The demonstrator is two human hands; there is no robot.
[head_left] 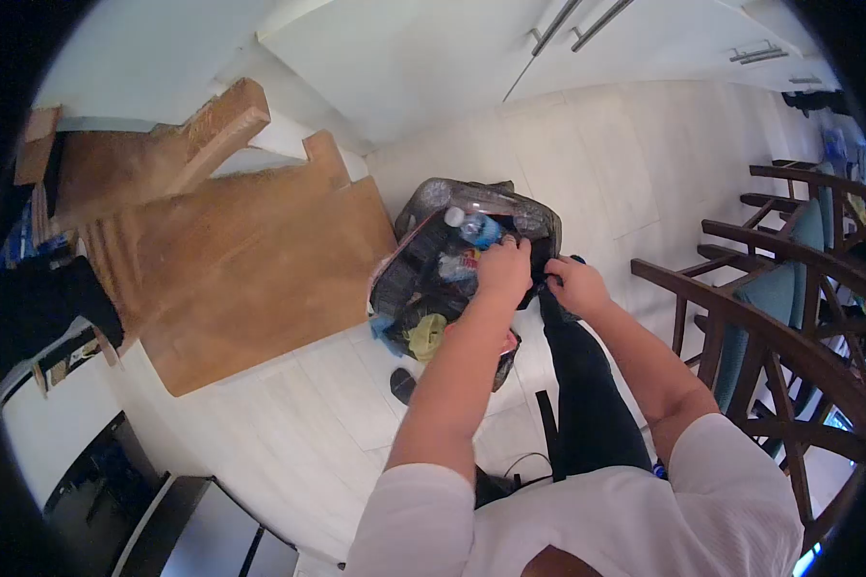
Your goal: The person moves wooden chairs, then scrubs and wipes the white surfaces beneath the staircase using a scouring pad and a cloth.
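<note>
The black bag point(419, 252) sits on the floor point(606, 144), left of the chairs. The left hand point(505, 269) reaches over it beside the blue bottle point(481, 231), grip unclear; the right hand point(575, 287) pinches black material at the bag's edge.

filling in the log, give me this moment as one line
Left hand: at opening of black bag, beside white-capped bottle | Right hand: at bag's right edge | Grips: unclear | Chairs: right of bag

Chairs point(741, 308) stand to my right, the stairs point(250, 260) to my left, and bottles point(481, 231) lie in the bag point(414, 255) between.
</note>
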